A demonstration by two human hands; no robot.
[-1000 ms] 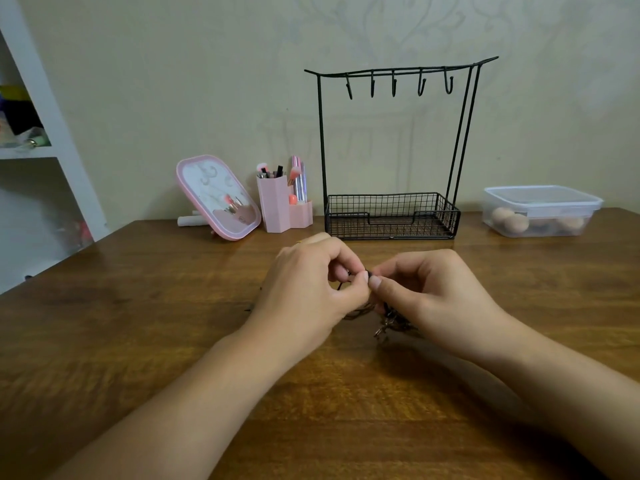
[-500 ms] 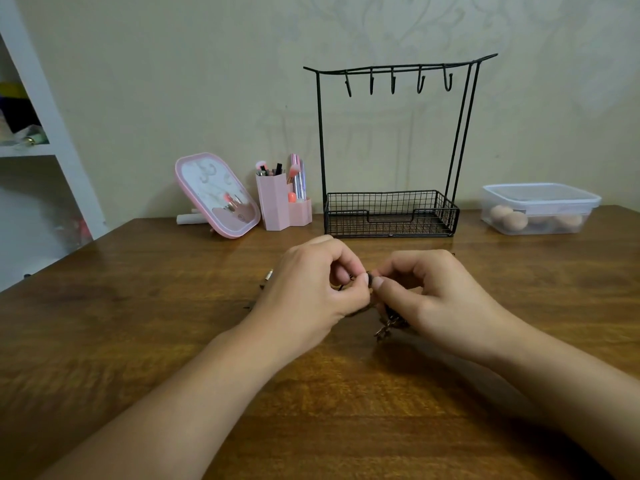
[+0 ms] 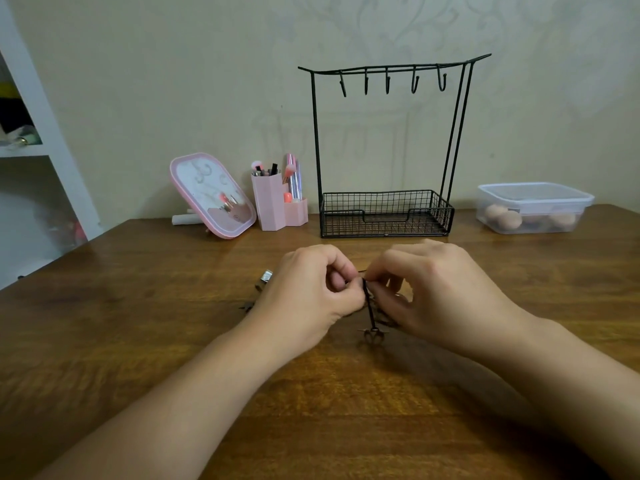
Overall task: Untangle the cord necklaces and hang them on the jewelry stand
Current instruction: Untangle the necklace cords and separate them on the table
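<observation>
Dark cord necklaces [image 3: 370,308] lie bunched on the wooden table [image 3: 138,323] between my hands. My left hand [image 3: 308,289] and my right hand [image 3: 433,289] meet fingertip to fingertip and both pinch the cords just above the table. A small metal pendant [image 3: 373,335] hangs from a cord below my fingers. A silver piece [image 3: 266,276] and more cord ends [image 3: 247,305] show to the left of my left hand. Most of the tangle is hidden by my hands. The black wire jewelry stand [image 3: 386,216] with several bare hooks [image 3: 387,83] stands behind, by the wall.
A pink-framed mirror [image 3: 212,195] and a pink brush holder [image 3: 273,199] stand left of the stand. A lidded clear plastic box [image 3: 533,207] holding rounded sponges sits at the right. A white shelf unit [image 3: 41,140] rises at the far left.
My hands have lifted slightly and pulled a cord up, so the pendant now dangles on a straight strand. The silver piece left of my left hand has come into view.
</observation>
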